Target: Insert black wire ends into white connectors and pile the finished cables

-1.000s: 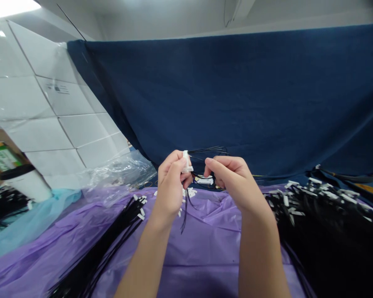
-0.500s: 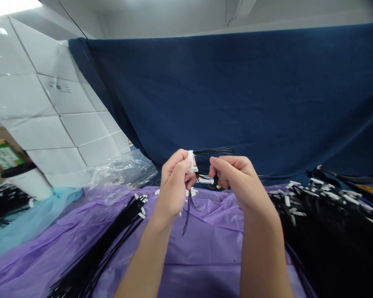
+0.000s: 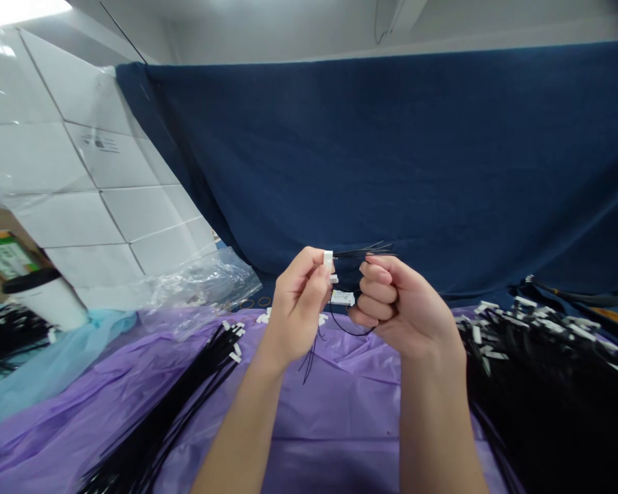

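Near the middle of the head view, my left hand (image 3: 301,305) pinches a white connector (image 3: 328,261) between thumb and fingers. Thin black wires (image 3: 360,252) run rightward from it, and more black wires (image 3: 310,360) hang below the hand. My right hand (image 3: 399,295) is curled closed just to the right, its thumb and index finger pressed together by the wire ends. A dark wire loops beneath, between the hands. Whatever the right fingers grip is too small to make out. A white labelled piece (image 3: 342,298) shows between the hands.
Bundled black wires with white connectors (image 3: 185,398) lie on the purple sheet (image 3: 340,412) at left. A larger pile (image 3: 551,384) is at right. White boxes (image 3: 149,213), clear plastic (image 3: 200,278), a lidded cup (image 3: 51,302) and a dark blue curtain (image 3: 371,151) stand around.
My left hand has shifted slightly right with the connector. My right hand has turned, its curled fingers now more visible, and a wire loop shows below.
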`<move>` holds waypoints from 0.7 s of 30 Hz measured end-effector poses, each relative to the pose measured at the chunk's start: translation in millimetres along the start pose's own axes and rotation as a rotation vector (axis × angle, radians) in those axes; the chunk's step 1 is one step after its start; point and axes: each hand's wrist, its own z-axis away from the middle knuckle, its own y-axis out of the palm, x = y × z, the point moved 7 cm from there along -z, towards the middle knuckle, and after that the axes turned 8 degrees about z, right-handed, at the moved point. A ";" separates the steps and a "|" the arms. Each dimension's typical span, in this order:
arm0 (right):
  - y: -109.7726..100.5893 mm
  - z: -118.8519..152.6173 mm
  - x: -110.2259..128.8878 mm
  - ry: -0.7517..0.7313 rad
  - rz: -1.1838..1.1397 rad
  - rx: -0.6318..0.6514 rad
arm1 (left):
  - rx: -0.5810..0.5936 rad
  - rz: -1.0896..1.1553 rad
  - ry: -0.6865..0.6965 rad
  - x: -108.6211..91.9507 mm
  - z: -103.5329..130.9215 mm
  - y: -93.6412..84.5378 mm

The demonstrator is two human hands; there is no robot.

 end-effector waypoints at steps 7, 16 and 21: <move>16.8 1.0 -6.7 0.106 -0.168 0.099 | -0.014 -0.211 0.209 -6.5 2.1 -6.2; 10.4 2.7 4.6 -0.199 0.276 -0.191 | -0.040 -0.255 0.231 -8.3 2.4 -11.2; 6.7 4.1 15.6 -0.397 0.561 -0.333 | -0.118 -0.142 0.090 -4.0 0.5 -10.9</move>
